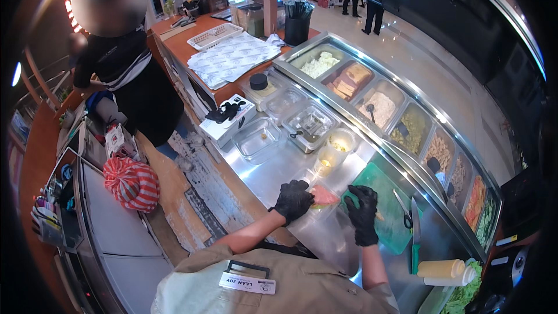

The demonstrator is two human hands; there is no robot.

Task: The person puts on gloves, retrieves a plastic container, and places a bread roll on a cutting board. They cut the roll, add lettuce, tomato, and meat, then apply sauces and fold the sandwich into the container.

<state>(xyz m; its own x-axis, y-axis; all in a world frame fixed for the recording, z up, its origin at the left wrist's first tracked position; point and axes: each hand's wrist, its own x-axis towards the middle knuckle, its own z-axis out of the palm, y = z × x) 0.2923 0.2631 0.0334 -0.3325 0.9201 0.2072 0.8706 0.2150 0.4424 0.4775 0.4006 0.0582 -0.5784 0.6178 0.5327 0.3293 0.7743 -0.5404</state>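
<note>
My left hand [294, 200], in a black glove, touches the left side of a clear plastic container [320, 211] that holds a pink, sliced food [324, 196]; its fingertips meet the food's left edge. My right hand [362, 211], also gloved in black, has curled fingers over the left edge of a green cutting board [394, 213], just right of the container. Whether it holds something is hidden. Scissors [406, 216] and a green-handled knife [415, 235] lie to the right. Two clear cups [340, 141] with bits of food stand beyond the container.
A steel-framed topping counter [383, 139] with several food trays runs along the right. Clear containers [257, 139] and a glove box [229, 126] stand ahead. Sauce bottles [440, 269] lie near lettuce [466, 292] at lower right. A person [126, 74] stands at the left.
</note>
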